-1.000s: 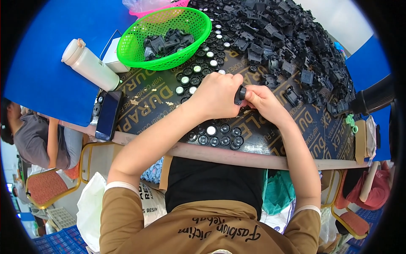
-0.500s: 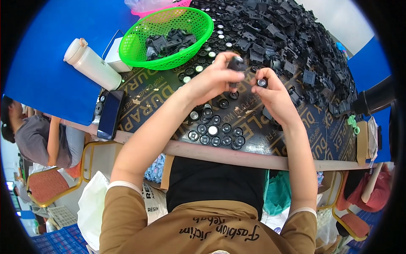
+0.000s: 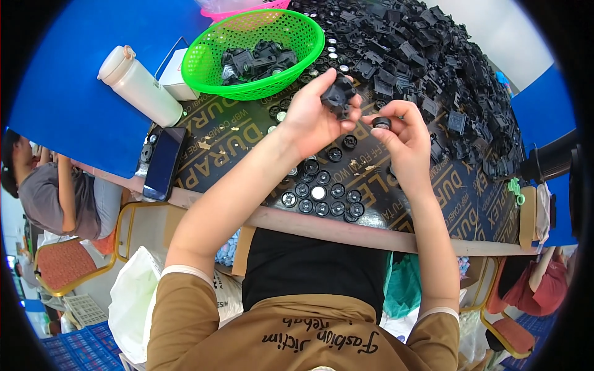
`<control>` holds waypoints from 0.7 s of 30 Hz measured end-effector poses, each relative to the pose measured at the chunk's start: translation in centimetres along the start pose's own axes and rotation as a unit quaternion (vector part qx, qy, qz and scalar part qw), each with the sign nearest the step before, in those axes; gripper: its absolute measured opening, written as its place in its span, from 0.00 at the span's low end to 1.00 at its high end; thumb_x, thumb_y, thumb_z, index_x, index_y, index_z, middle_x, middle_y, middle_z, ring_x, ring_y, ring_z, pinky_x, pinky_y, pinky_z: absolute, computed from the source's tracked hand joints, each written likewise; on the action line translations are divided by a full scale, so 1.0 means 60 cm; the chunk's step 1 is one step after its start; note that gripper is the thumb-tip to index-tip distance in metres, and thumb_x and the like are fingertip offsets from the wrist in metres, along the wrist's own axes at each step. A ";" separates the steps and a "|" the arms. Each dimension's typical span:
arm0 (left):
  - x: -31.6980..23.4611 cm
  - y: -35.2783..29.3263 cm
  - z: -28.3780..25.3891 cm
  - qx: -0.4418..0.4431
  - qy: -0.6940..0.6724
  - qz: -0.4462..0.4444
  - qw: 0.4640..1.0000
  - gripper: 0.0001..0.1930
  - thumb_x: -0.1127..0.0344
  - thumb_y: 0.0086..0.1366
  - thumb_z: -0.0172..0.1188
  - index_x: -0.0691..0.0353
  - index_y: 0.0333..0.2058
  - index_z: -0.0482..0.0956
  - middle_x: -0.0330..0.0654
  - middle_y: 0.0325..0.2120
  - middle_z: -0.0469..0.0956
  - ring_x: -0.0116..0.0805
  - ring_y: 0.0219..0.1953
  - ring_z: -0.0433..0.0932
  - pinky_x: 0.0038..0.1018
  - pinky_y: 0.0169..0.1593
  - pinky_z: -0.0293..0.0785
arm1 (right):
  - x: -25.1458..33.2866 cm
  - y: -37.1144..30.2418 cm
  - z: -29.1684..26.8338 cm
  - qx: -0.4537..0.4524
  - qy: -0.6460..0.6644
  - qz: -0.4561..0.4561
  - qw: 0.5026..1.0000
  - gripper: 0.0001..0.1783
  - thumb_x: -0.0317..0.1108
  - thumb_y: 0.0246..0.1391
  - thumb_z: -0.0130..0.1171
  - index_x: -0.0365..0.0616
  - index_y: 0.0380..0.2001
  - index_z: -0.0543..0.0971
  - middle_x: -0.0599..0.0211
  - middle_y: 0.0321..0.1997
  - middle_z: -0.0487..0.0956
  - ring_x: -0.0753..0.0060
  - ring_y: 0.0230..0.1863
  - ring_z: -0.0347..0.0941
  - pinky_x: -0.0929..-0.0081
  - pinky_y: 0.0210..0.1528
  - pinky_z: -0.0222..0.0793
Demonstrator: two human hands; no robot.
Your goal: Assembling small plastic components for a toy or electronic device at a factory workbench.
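My left hand (image 3: 315, 120) is wrapped round a black plastic toy chassis (image 3: 338, 96), held above the table. Close to its right, my right hand (image 3: 409, 139) pinches a small black wheel (image 3: 382, 123) between thumb and fingers. A small gap separates the wheel from the chassis. Below my hands, several loose black wheels (image 3: 337, 190) lie on the dark printed board, one with a white centre (image 3: 318, 193). A large heap of black plastic parts (image 3: 402, 55) covers the far right of the table.
A green mesh basket (image 3: 192, 65) holding black parts stands at the far left, with a pink basket (image 3: 266, 8) behind it. Beside it are a white bottle (image 3: 145, 89), a small white box (image 3: 176, 75) and a phone (image 3: 165, 164). A black tube (image 3: 550, 151) juts in at right.
My left hand has turned, palm more upward, showing more of the chassis. My right hand still pinches the wheel at nearly the same spot. The whole view has shifted slightly.
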State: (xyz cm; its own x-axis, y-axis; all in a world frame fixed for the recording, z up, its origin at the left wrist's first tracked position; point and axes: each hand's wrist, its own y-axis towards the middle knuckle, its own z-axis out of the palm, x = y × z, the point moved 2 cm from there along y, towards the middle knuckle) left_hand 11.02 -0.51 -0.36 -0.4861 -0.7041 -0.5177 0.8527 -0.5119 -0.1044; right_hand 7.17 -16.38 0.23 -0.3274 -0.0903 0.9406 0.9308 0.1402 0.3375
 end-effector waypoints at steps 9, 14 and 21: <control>0.057 -0.005 0.006 -0.021 -0.011 0.049 0.999 0.18 0.49 0.69 0.39 0.56 0.39 0.69 0.42 0.33 0.74 0.33 0.38 0.73 0.32 0.43 0.70 | 0.031 -0.014 0.028 -0.038 -0.357 -0.293 0.886 0.13 0.24 0.31 0.65 0.47 0.26 0.79 0.70 0.27 0.75 0.64 0.34 0.68 0.71 0.38 0.67; 0.063 -0.007 0.004 0.035 0.003 0.070 0.997 0.18 0.49 0.70 0.37 0.56 0.38 0.68 0.39 0.32 0.73 0.30 0.36 0.73 0.30 0.42 0.70 | 0.030 -0.020 0.035 -0.027 -0.377 -0.304 0.874 0.12 0.23 0.30 0.66 0.44 0.24 0.77 0.66 0.33 0.76 0.64 0.36 0.69 0.71 0.40 0.67; 0.065 -0.015 0.025 -0.019 0.045 0.109 0.993 0.15 0.51 0.70 0.39 0.55 0.44 0.59 0.39 0.33 0.69 0.29 0.34 0.71 0.27 0.40 0.70 | 0.009 -0.022 0.040 -0.087 -0.249 -0.225 0.938 0.23 0.21 0.34 0.66 0.43 0.39 0.72 0.62 0.37 0.76 0.62 0.37 0.73 0.71 0.40 0.69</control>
State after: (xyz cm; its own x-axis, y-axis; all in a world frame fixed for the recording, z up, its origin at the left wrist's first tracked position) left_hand 8.08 -3.56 -1.03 -0.2718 -0.7484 -0.6050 0.9433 -0.3318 -0.0134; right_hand 5.37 -14.24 0.38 -0.6885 0.3762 0.6201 0.6785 0.0322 0.7339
